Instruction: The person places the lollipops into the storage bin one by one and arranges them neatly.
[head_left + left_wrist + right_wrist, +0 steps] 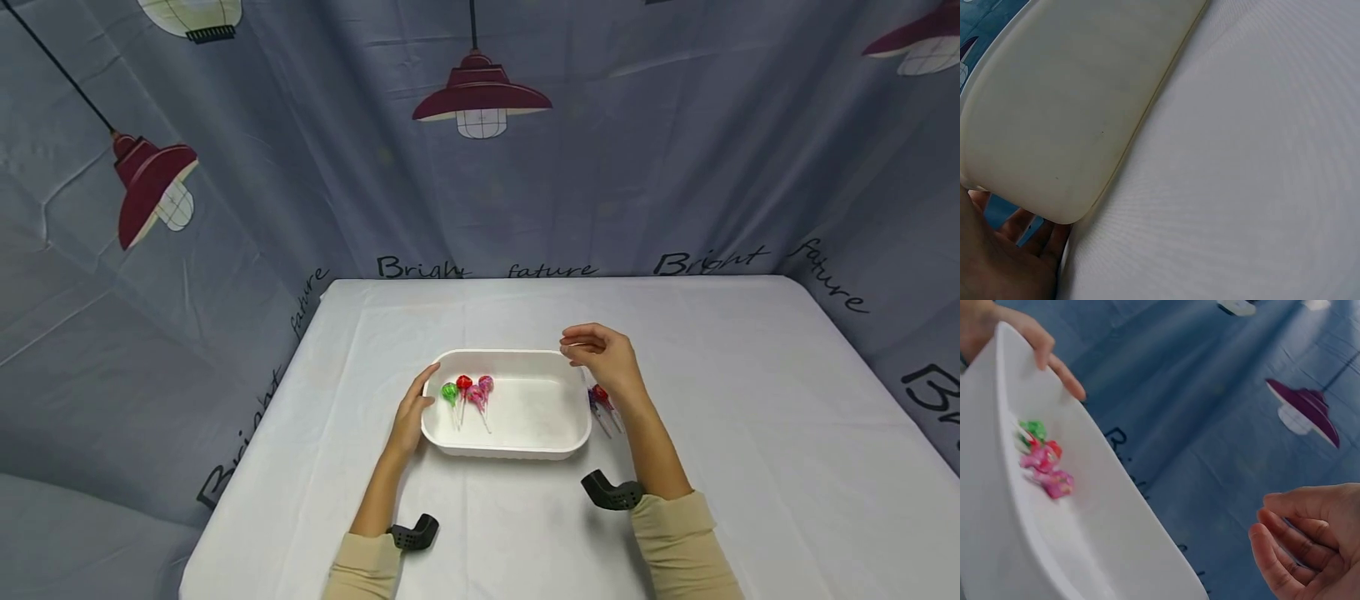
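Note:
A white rectangular tray stands on the table, with several wrapped lollipops in its left half: a green one, a red one and pink ones. My left hand grips the left end of the tray, with finger and thumb at the rim. Over the tray's far right corner is my right hand, its fingers loosely bent and nothing between them. Outside the tray's right wall lie more lollipops, red and dark purple, partly hidden by the right forearm.
A white cloth covers the table. Behind and beside it hangs a grey-blue curtain printed with red lamps and lettering. Each wrist carries a black camera mount, one on the left and one on the right.

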A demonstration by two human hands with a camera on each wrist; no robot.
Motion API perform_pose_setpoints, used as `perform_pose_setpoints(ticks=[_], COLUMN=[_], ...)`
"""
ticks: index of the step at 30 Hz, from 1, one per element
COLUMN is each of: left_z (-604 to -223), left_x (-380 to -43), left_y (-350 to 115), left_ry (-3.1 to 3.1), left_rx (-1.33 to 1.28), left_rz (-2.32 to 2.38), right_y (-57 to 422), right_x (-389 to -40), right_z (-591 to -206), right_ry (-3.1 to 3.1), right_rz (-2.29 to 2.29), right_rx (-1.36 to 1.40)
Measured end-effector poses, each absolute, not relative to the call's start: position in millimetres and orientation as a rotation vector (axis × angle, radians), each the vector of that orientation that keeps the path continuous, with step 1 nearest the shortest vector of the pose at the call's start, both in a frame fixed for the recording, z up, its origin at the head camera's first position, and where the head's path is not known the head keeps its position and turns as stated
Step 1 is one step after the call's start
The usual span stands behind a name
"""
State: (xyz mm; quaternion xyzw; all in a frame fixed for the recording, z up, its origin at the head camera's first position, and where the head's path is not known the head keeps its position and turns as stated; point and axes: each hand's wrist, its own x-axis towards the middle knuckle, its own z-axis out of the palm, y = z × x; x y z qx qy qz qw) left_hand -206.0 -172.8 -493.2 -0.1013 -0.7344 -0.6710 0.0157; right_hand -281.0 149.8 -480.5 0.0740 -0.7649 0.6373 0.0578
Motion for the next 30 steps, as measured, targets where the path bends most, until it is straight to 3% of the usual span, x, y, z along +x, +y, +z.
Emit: perform_pose_setpoints(ticks=[4,8,18,30], left_z=[-494,-495,-496,-495], left_x=[-206,-206,-207,-207], left_y=[-173,-172,-172,-172], left_ry=[-2.272,-2.268,-2.271,-2.262], left_rx=[-0.315,-0.315,-0.318,-0.32], left_rz=[-2.101,-2.106,-2.108,-2.104], right_y=[182,199,208,201], right_x=[-312,-316,-282,-244], right_z=[-533,-546,-532,-486], right_ry=[-2.271,-2.254,-2.404,-2.637], right_rz=[1.856,1.839,1.797,1.822], right_rx=[0.186,0.091,-0.018,0.007])
